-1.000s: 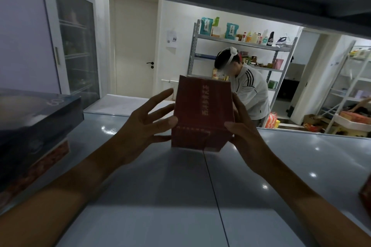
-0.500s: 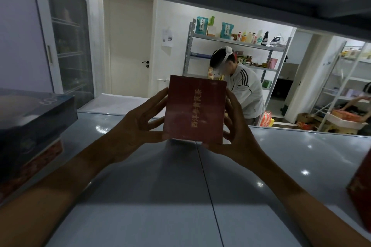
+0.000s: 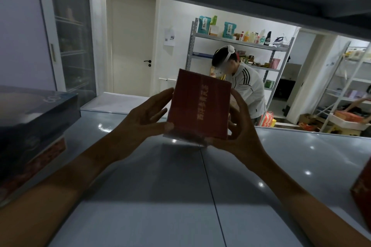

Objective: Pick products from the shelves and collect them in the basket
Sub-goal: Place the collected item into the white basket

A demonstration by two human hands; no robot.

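Grey shelf (image 3: 152, 196) below: left hand (image 3: 146, 118) and right hand (image 3: 239, 132) grip red box (image 3: 198, 104) between curled fingers; lettering blurred, lower edge unclear.

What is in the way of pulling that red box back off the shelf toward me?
Nothing visible. Both the left hand and right hand hold the red box, and the grey shelf between it and the camera is bare. The basket is not in view.

Glossy grey shelf (image 3: 152, 202), dark blue box (image 3: 38, 112) stacked on another box at its left edge.
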